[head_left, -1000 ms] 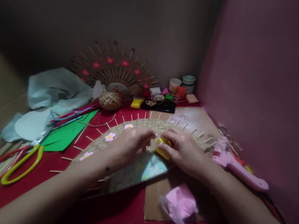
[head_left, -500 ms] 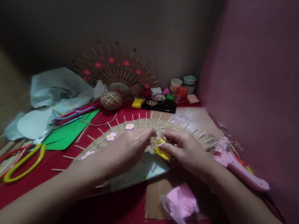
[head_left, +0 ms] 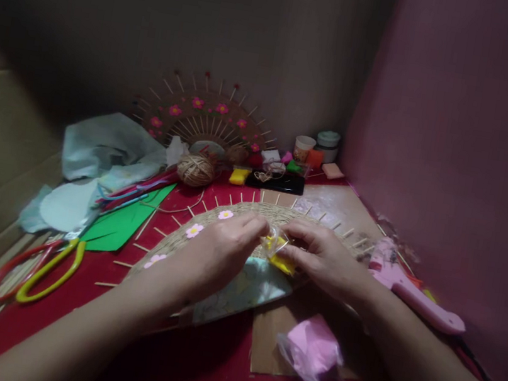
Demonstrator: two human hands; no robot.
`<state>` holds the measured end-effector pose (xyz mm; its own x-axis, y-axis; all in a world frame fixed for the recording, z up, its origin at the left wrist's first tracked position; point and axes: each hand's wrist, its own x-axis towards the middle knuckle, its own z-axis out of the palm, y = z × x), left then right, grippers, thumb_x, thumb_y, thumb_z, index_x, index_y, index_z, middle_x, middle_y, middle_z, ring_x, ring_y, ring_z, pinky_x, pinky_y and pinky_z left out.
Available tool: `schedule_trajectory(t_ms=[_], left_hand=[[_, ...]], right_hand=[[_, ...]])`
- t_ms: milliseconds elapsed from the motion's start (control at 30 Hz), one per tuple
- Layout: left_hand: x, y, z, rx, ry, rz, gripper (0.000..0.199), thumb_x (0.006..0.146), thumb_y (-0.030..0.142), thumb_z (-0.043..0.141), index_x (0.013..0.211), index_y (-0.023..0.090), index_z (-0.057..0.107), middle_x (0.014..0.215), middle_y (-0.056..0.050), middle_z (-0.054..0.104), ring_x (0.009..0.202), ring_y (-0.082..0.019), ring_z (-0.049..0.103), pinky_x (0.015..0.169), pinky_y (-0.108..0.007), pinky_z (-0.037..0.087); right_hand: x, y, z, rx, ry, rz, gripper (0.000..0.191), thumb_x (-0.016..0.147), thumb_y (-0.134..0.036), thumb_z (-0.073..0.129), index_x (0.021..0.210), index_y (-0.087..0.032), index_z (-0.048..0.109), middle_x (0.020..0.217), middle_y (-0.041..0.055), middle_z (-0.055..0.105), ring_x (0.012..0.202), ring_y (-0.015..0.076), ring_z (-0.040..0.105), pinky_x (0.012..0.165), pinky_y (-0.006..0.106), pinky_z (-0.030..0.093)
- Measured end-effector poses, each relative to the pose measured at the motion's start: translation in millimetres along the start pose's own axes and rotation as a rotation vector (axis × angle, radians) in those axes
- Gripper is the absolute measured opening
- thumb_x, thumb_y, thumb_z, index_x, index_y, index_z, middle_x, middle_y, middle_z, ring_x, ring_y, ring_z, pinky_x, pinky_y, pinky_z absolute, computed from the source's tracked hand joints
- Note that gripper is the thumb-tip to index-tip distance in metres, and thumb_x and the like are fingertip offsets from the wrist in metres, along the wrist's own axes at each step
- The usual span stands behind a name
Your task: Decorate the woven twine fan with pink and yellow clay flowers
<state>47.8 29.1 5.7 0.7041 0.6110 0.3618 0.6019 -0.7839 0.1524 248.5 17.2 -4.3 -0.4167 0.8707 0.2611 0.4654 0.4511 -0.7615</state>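
Observation:
A small clear packet with yellow clay [head_left: 282, 262] is held over the woven fan-shaped piece [head_left: 251, 210]. My right hand [head_left: 327, 259] pinches the packet between thumb and fingers. My left hand [head_left: 231, 244] has its fingers closed at the packet's open-looking left end; its fingertips are partly hidden. Pink flowers with yellow centres, such as one flower [head_left: 194, 230], lie on the weave left of my hands. Thin sticks stand out from its curved edge. A pale patterned sheet [head_left: 244, 288] lies beneath my left hand.
A pink clay packet [head_left: 313, 346] rests on cardboard [head_left: 265, 345] in front. The pink glue gun [head_left: 415, 291] lies right. Scissors [head_left: 50, 278], green sheet [head_left: 122, 222] and twine ball [head_left: 195, 169] are left; a phone [head_left: 290, 184] and finished fan [head_left: 209, 107] sit behind.
The whole view has shifted slightly, so things appear a little farther right. Both hands remain at the yellow packet, with little visible change in their grip.

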Motion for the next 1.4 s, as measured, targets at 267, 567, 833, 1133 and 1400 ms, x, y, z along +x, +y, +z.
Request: schedule_trajectory(t_ms=[267, 567, 833, 1133, 1400], left_hand=[[1.3, 4.3, -0.9, -0.084, 0.063, -0.016, 0.007, 0.088, 0.01, 0.049, 0.083, 0.015, 0.051, 0.074, 0.001, 0.054, 0.066, -0.011, 0.048, 0.06, -0.024, 0.039], [2.5, 4.7, -8.7, -0.076, -0.023, -0.005, 0.014, 0.088, 0.009, 0.046, 0.093, 0.017, 0.055, 0.085, -0.002, 0.06, 0.074, -0.014, 0.054, 0.065, -0.026, 0.042], [-4.5, 10.4, -35.7, -0.378, -0.013, -0.237, 0.008, 0.088, 0.018, 0.049, 0.088, 0.018, 0.056, 0.073, 0.002, 0.062, 0.064, -0.009, 0.058, 0.058, -0.02, 0.045], [-42.5, -4.2, -51.9, -0.35, 0.139, -0.348, 0.011, 0.084, 0.024, 0.054, 0.085, 0.017, 0.062, 0.072, 0.0, 0.065, 0.062, -0.01, 0.058, 0.057, -0.02, 0.047], [-66.6, -38.8, -52.0, -0.268, 0.239, -0.491, 0.015, 0.084, 0.024, 0.051, 0.086, 0.015, 0.062, 0.069, -0.002, 0.065, 0.056, -0.011, 0.059, 0.052, -0.022, 0.047]], right_hand=[[-0.3, -1.6, 0.2, 0.034, 0.002, -0.002, 0.01, 0.081, -0.012, 0.054, 0.079, -0.019, 0.061, 0.078, 0.0005, 0.059, 0.076, 0.0143, 0.054, 0.07, 0.027, 0.041], [-0.4, 0.4, 0.9, -0.03, 0.024, -0.016, 0.008, 0.081, -0.013, 0.056, 0.077, -0.018, 0.06, 0.078, 0.0001, 0.057, 0.076, 0.0132, 0.053, 0.07, 0.026, 0.04], [4.5, -0.7, -11.0, -0.273, 0.058, 0.129, 0.013, 0.082, -0.017, 0.05, 0.07, -0.017, 0.056, 0.072, 0.0001, 0.057, 0.07, 0.0131, 0.054, 0.062, 0.024, 0.039], [58.9, 45.9, -74.6, -0.739, 0.047, 0.627, 0.027, 0.09, -0.032, 0.055, 0.112, -0.017, 0.057, 0.113, 0.0072, 0.059, 0.094, 0.0192, 0.06, 0.079, 0.038, 0.051], [74.5, 84.8, -74.9, -0.893, -0.022, 0.718, 0.032, 0.089, -0.031, 0.056, 0.117, -0.017, 0.055, 0.117, 0.0084, 0.057, 0.099, 0.0207, 0.059, 0.081, 0.04, 0.051]])
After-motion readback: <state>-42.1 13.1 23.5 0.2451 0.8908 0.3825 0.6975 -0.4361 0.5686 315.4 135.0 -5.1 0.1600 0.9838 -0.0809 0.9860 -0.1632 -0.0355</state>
